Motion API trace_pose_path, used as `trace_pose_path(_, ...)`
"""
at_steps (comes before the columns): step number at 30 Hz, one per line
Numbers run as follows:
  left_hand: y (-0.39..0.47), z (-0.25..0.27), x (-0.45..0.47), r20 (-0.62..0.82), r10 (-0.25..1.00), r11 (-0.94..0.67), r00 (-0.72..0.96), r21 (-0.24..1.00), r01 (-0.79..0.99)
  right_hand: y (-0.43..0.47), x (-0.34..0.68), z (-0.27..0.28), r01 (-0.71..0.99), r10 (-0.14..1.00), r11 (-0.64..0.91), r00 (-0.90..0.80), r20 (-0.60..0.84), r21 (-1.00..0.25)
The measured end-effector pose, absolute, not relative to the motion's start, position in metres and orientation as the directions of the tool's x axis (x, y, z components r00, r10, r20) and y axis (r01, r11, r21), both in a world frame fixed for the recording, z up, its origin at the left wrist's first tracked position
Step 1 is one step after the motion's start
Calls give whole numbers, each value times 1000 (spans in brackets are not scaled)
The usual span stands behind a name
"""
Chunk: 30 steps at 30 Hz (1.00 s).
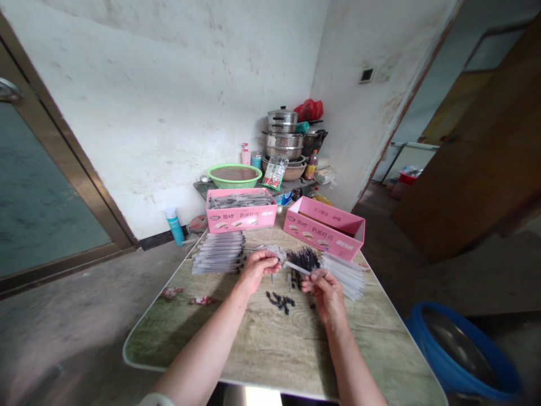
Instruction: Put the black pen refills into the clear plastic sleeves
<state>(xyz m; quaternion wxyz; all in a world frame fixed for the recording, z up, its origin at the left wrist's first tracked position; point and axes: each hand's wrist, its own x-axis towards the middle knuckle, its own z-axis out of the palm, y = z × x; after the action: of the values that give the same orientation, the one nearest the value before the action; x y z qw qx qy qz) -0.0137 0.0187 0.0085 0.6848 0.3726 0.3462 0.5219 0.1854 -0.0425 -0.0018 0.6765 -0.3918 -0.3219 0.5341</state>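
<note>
My right hand [326, 292] is closed on a pale, slim pen barrel [298, 268] that points toward my other hand. The fingers of my left hand [258, 269] are pinched around a small dark piece, apparently a pen cap [277, 260], a short gap from the barrel's tip. Several short black caps [280, 303] lie loose on the table below. Between and beyond my hands is a heap of thin dark pieces [305, 257]. A row of pale pen barrels [347, 275] lies right of it, and a stack of similar pens [218, 252] lies on the left.
A pink box [242, 219] full of pens stands at the table's [270, 349] far edge. Right of it sits another pink box [324, 230]. Behind are a green basin [235, 176] and stacked steel pots [282, 144]. A blue tub [465, 349] stands on the floor at right.
</note>
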Motion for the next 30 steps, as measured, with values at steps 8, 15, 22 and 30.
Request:
trace_pose_path(8, 18, 3, -11, -54, 961, 170, 271, 888, -426, -44, 184, 0, -457, 975, 112, 221, 10, -883)
trace_pose_path(15, 17, 5, -12, -52, 960, 167, 275, 895, -413, -44, 183, 1, -450, 975, 111, 223, 8, -886)
trace_pose_path(22, 17, 6, -12, -49, 959, 162, 279, 903, -399, -43, 183, -1, -454, 975, 115, 221, 14, -884)
trace_pose_path(30, 16, 6, -12, -29, 956, 139, 291, 921, -363, -42, 184, -5, -429, 975, 123, 222, 27, -895)
